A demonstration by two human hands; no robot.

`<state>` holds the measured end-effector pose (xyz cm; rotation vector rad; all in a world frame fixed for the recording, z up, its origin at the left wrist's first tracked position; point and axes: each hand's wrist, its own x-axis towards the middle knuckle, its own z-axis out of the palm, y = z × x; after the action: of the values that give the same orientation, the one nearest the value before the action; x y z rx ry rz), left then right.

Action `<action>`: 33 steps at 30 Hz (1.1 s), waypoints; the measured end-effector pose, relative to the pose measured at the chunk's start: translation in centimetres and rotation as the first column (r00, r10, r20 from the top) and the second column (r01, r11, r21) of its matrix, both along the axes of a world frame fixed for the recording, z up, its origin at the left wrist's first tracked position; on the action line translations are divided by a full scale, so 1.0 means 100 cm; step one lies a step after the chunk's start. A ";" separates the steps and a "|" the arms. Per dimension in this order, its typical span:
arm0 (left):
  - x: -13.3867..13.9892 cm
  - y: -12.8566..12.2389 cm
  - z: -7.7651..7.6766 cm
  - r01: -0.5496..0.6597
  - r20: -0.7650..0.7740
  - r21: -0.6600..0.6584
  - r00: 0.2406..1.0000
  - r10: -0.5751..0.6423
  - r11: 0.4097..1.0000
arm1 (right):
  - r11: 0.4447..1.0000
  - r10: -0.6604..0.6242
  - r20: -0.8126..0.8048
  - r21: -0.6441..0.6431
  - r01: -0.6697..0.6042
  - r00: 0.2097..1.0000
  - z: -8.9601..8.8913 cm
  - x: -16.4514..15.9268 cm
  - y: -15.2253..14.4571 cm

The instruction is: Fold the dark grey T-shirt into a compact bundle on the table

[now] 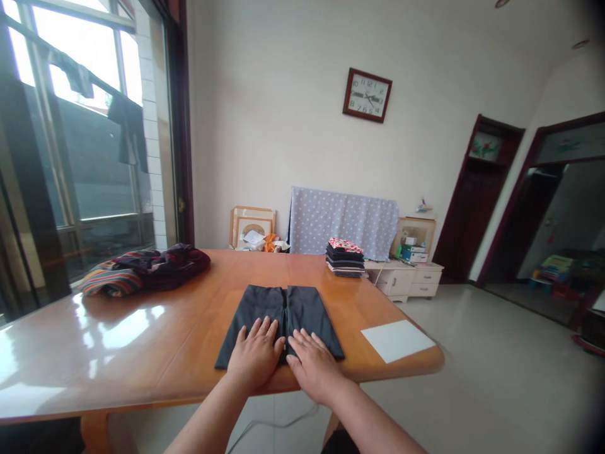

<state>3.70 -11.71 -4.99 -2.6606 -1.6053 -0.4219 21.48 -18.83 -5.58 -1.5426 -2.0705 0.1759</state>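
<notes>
Left hand point(258, 359): bare, with fingers and thumb visible. Right hand point(316, 366): bare, likewise. Left forearm point(212, 413) and right forearm point(366, 416): uncovered from wrist to lower picture edge, rounded, broadening away from the wrists. Black patch point(339, 443) at the bottom edge, between the forearms: apparently clothing; garment type cannot be determined. Fingernail detail: too small to assess.

The left hand point(256, 357) partly hides the dark cloth point(305, 309).
</notes>
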 end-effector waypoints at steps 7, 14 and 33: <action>0.001 0.003 -0.005 -0.016 0.019 0.014 1.000 0.016 1.000 | 1.000 -0.029 0.002 -0.005 0.029 1.000 -0.004 0.009 -0.004; -0.004 -0.003 -0.006 0.024 0.188 0.155 0.981 -0.053 0.988 | 0.984 -0.132 -0.142 0.098 0.146 0.981 0.005 0.032 -0.004; 0.003 -0.029 0.006 0.177 0.316 0.102 0.927 -0.201 0.979 | 0.830 -0.550 -0.435 -0.375 0.412 0.713 0.005 0.093 0.043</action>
<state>4.04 -14.62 -4.37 -2.8156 -1.3636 -0.9516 30.73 -14.50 -5.05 -1.8780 -1.1908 0.6114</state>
